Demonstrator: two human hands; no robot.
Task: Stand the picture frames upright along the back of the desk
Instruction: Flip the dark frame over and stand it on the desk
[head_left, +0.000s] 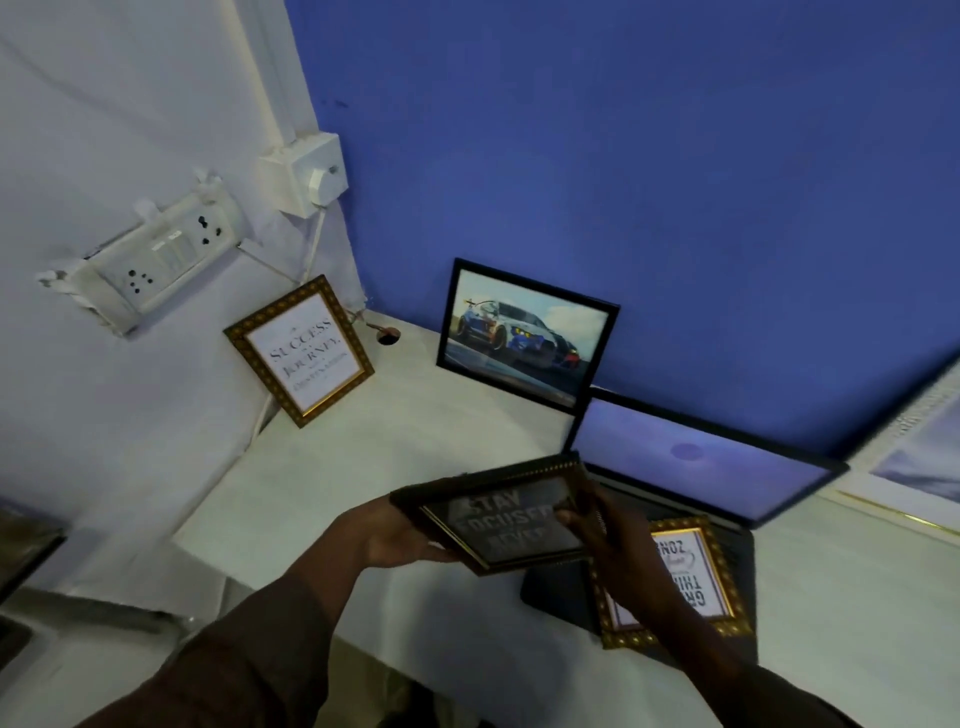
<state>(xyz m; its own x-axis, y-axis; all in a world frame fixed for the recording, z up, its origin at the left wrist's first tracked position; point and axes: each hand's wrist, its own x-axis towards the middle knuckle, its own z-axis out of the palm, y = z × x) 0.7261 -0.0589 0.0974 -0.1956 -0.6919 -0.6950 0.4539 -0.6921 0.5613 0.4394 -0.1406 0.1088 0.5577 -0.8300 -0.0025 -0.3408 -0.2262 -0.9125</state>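
Note:
Both hands hold a dark gold-edged frame (506, 517) reading "STAY FOCUSED" face up above the white desk (415, 431). My left hand (387, 535) grips its left edge and my right hand (605, 530) its right edge. A gold frame with "SUCCESS" text (300, 351) leans upright against the left wall. A black frame with a car picture (527, 335) stands against the blue back wall. Another gold frame (691, 577) lies flat on the laptop, partly hidden by my right arm.
An open laptop (696, 460) sits at the back right of the desk. A large framed picture (919, 457) leans at the far right edge. Wall sockets (156, 260) and a cable hang on the left wall, with a cable hole (387, 338) in the desk corner.

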